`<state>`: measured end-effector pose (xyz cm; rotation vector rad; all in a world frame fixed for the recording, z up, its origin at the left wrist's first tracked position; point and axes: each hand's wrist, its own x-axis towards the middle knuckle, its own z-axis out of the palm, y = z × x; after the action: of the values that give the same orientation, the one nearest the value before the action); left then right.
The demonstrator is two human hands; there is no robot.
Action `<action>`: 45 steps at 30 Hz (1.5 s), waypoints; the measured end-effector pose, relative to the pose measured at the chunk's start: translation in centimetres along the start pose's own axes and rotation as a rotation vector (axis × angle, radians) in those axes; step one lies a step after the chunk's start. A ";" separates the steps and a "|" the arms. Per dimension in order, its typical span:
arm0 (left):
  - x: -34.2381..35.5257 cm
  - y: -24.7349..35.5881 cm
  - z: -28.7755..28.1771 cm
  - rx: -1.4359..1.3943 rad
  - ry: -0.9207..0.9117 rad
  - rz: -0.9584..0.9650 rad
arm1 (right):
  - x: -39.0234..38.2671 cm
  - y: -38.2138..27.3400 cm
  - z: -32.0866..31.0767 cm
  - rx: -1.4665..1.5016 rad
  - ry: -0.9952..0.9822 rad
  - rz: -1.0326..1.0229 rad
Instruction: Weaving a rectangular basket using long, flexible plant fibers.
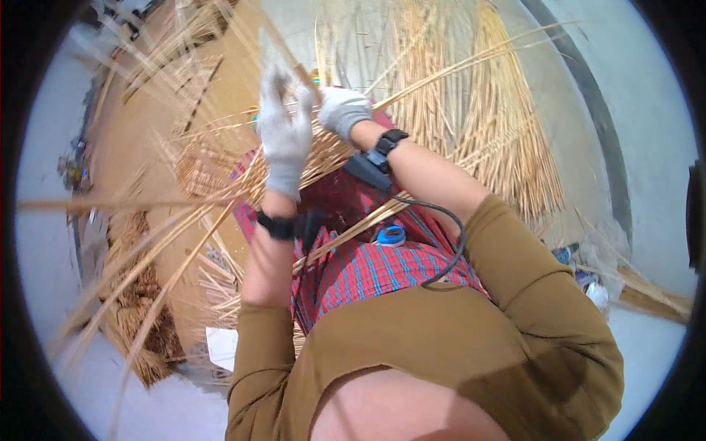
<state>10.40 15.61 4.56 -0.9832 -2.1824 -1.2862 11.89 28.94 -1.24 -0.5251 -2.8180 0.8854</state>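
My left hand (285,140), in a pale knit glove, is raised with its fingers stretched up and the thumb apart. Its fingertips are a little blurred. Just to its right, my right hand (344,112), gloved the same way, has its fingers closed round a brown flat strand (293,62) that slants up to the left. Below both hands lies a partly woven piece of straw-coloured reeds (323,156), across my lap. Long loose reed ends (170,285) fan out from it to the lower left, and others reach to the upper right.
Bundles of straw-coloured reeds (507,110) lie on the floor at the upper right. Darker bundles (140,316) lie at the left. Red checked cloth (353,275) covers my lap, with a blue round object (391,235) on it. A black cable (462,246) hangs from my right wrist.
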 end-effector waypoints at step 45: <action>-9.4 -11.7 -9.7 -0.611 0.930 -0.678 | 0.3 -30.0 2.5 0.761 -0.293 -0.368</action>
<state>7.80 -0.06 -3.68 0.2894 -1.3896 -2.1956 2.44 4.77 14.00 0.2353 -2.3714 1.8981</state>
